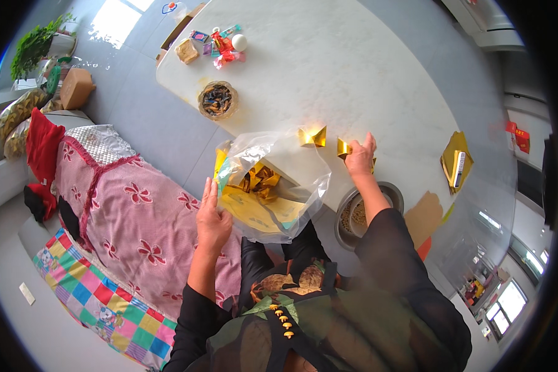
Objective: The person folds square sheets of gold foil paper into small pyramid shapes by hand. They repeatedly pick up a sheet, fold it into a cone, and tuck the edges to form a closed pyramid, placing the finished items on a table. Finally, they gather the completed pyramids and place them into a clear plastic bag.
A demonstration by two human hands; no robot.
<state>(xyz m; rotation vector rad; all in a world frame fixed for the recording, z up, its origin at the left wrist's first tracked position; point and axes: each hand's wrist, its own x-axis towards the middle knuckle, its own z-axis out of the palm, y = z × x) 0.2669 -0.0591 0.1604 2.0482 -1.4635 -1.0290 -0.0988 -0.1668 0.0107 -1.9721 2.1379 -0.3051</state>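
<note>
My left hand (212,216) holds the left rim of a clear plastic bag (314,197) with yellow printing. The bag's mouth gapes upward over my lap and the table edge, and several folded gold foil pieces (260,180) lie inside. At the table, my right hand (360,158) grips a folded gold foil paper ingot (343,148). Gold foil also shows on the far side of that hand; whether it belongs to the same piece is hidden. Another gold paper ingot (312,136) rests on the table (335,69) just beyond the bag's rim.
A glass ashtray (217,100) full of butts stands near the table's left edge. Behind it lie wrapped sweets (222,44) and a white ball (239,43). A metal bowl (397,193) sits by my right forearm. A remote control (458,168) lies on gold sheets (448,151). A covered sofa (139,223) is at left.
</note>
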